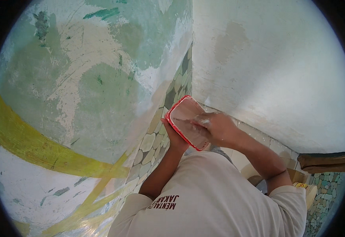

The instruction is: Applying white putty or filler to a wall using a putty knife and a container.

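My left hand (175, 137) holds a red-rimmed rectangular tub (186, 112) from its left side, thumb up along the rim. Inside the tub is a smooth pale greyish-pink surface, with white smears round the edge. My right hand (219, 128) is closed over the tub's right half, its fingers smeared with white and slightly blurred. A thin, blurred dark shape reaches from those fingers across the tub; I cannot make out what it is.
A patchy green and white wall (101, 98) with a yellow band stands on the left. A white wall (275, 87) meets it at the corner. Stone-patterned tiles (148, 142) run along the left wall's base. A brown wooden ledge (324, 162) juts in at right.
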Demonstrator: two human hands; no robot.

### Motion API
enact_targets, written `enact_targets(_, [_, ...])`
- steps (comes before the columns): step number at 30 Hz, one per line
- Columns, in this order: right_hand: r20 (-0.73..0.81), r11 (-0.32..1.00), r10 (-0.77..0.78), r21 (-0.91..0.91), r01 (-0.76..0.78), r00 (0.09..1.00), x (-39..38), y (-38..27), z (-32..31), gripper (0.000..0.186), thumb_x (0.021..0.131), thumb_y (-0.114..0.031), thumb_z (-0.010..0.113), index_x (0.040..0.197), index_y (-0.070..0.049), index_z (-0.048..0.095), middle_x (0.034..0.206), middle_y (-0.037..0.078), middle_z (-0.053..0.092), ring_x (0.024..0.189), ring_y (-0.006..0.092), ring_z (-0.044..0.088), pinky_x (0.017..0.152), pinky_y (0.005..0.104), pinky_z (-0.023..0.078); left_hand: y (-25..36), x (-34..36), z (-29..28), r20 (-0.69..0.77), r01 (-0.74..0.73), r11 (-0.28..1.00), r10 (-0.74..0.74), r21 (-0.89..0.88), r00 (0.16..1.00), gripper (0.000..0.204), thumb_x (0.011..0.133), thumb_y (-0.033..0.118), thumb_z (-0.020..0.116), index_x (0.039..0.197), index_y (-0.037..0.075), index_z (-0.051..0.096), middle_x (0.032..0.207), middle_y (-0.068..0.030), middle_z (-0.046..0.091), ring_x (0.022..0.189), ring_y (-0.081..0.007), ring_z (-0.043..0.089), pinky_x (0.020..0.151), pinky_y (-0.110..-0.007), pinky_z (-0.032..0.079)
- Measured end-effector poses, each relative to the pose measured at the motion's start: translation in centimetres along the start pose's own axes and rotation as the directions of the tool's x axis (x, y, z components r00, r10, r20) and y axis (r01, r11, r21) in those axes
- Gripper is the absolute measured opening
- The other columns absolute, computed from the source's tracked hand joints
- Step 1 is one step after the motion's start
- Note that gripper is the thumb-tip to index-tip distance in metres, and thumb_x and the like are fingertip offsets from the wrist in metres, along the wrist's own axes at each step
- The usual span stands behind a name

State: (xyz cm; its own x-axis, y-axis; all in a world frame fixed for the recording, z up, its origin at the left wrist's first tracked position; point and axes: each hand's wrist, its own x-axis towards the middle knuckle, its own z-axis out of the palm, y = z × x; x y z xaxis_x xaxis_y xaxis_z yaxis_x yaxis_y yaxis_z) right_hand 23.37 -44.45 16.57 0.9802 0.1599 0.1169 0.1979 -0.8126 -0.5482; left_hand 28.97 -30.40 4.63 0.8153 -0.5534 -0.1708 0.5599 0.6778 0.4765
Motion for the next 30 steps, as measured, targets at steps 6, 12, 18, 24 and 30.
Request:
enact_targets(6, [-0.087, 0.947, 0.003, 0.320, 0.025, 0.996, -0.2, 0.0, -1.6, 0.016, 0.085, -0.015, 0.057, 0.096, -0.004, 0.062, 0.083, 0.017, 0.060, 0.072, 0.0345, 0.058, 0.060, 0.0413, 0.046, -0.1, 0.0, -0.8, 0.030, -0.066, 0.991, 0.063, 0.113, 0.998, 0.088, 0.077, 0.080, 0.028, 0.137, 0.015, 0.034, 0.135, -0.0083, 0.042, 0.122, -0.0278, 0.042, 0.102, -0.044, 0.036])
enact_targets(12, [-0.177, 0.950, 0.192, 0.279, -0.138, 0.965, -2.4, 0.6, 0.1, 0.017, 0.084, -0.011, 0.059, 0.097, -0.001, 0.061, 0.079, 0.017, 0.059, 0.068, 0.0320, 0.055, 0.058, 0.0365, 0.045, 0.4, 0.0, 0.1, 0.048, -0.068, 0.997, 0.067, 0.037, 0.997, 0.087, 0.078, 0.079, 0.029, 0.136, 0.015, 0.034, 0.135, -0.0075, 0.042, 0.123, -0.0278, 0.042, 0.102, -0.044, 0.035])
enact_targets(18, [-0.229, 0.707, 0.357, 0.700, -0.102, 0.906, -3.8, -0.1, 2.8, 0.015, 0.088, -0.009, 0.059, 0.099, 0.001, 0.061, 0.083, 0.010, 0.063, 0.073, 0.0155, 0.057, 0.064, 0.0292, 0.047, 0.6, 0.0, 0.6, -0.009, -0.092, 0.996, 0.092, -0.009, 0.996, 0.086, 0.077, 0.078, 0.032, 0.136, 0.016, 0.034, 0.136, -0.0068, 0.041, 0.125, -0.0272, 0.040, 0.104, -0.043, 0.033])
enact_targets(24, [-0.160, 0.432, 0.496, 0.898, -0.082, 0.854, -5.1, -0.5, 3.4, 0.015, 0.091, -0.005, 0.056, 0.103, 0.003, 0.059, 0.089, 0.003, 0.064, 0.079, 0.0066, 0.053, 0.070, 0.0236, 0.047, 0.2, 0.5, -0.6, -0.003, -0.051, 0.984, 0.051, -0.170, 0.999, 0.085, 0.078, 0.078, 0.033, 0.136, 0.016, 0.034, 0.136, -0.0053, 0.040, 0.125, -0.0263, 0.039, 0.104, -0.043, 0.032])
enact_targets(30, [-0.203, 0.573, 0.446, 0.813, -0.104, 0.872, -5.7, -1.0, 3.5, 0.014, 0.090, -0.006, 0.057, 0.102, 0.002, 0.059, 0.088, 0.003, 0.064, 0.076, 0.0063, 0.053, 0.070, 0.0225, 0.047, 0.0, 0.3, -0.2, -0.027, -0.111, 0.991, 0.109, -0.074, 0.994, 0.085, 0.078, 0.078, 0.032, 0.137, 0.017, 0.032, 0.137, -0.0046, 0.039, 0.126, -0.0260, 0.038, 0.105, -0.044, 0.032])
